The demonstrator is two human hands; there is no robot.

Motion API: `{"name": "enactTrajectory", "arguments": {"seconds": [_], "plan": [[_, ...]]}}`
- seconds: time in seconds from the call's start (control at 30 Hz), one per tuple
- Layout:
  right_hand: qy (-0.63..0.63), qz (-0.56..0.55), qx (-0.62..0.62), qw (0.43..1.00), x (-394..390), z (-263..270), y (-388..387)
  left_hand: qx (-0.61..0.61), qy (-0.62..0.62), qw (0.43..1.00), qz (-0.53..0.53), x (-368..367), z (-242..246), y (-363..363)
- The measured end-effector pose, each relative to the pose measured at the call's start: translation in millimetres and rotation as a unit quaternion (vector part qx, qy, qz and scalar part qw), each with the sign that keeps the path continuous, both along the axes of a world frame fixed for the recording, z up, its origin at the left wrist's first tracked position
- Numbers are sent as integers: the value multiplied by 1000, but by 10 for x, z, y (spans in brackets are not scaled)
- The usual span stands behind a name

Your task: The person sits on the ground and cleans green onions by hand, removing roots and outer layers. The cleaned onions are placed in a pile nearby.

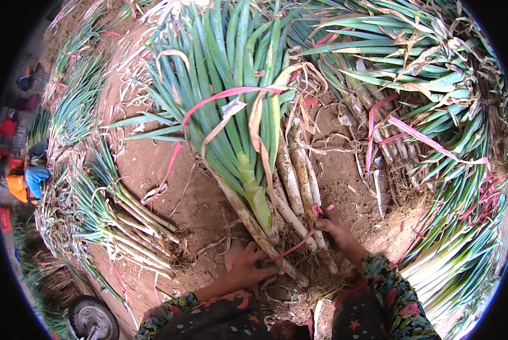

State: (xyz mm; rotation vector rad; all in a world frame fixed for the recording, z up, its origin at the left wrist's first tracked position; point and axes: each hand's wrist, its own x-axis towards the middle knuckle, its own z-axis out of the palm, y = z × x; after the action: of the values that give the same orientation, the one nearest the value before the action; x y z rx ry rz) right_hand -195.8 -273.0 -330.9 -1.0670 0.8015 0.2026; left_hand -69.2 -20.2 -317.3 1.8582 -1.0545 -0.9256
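Note:
A large bunch of green onions point(232, 127) lies on the bare soil before me, leaves pointing away and rooted ends toward me. One pink plastic strap point(228, 92) loops around its leaves. Across the white stalks near the roots runs a lower pink strap point(294, 248). At the right side of the stalks, my right hand point(339, 231) pinches the lower strap, which is bunched up at the fingers. My left hand point(249, 267) curls at the lower left of the bunch, its fingers on the other end of this strap. The underside of the bunch is hidden.
Loose green onions point(139, 233) lie to the left. Tied bunches point(398, 127) and pink straps point(488, 199) are at the right, with paler stalks point(441, 272) below. A wheel point(93, 318) stands at lower left. Another person point(20, 178) is at the far left.

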Motion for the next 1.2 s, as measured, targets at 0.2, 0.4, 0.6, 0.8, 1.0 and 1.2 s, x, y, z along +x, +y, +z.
{"name": "enactTrajectory", "arguments": {"seconds": [0.2, 0.4, 0.6, 0.8, 1.0, 1.2], "plan": [[80, -33, -9, 996, 383, 272, 114, 10, 57, 988, 145, 195, 576, -236], [-25, -246, 139, 959, 836, 229, -127, 48, 110, 975, 187, 825, 852, -773], [-98, -291, 190, 933, 814, -52, -39, 51, 125, 963, 234, 817, 630, -804], [-172, -286, 171, 927, 730, -314, 88, 51, 86, 966, 240, 849, 767, -685], [-84, -160, 106, 978, 311, 388, -25, -132, 99, 967, 193, 948, 1132, -814], [61, -159, 276, 946, -637, 1352, 265, 13, -40, 999, -26, 384, 963, -591]]}}
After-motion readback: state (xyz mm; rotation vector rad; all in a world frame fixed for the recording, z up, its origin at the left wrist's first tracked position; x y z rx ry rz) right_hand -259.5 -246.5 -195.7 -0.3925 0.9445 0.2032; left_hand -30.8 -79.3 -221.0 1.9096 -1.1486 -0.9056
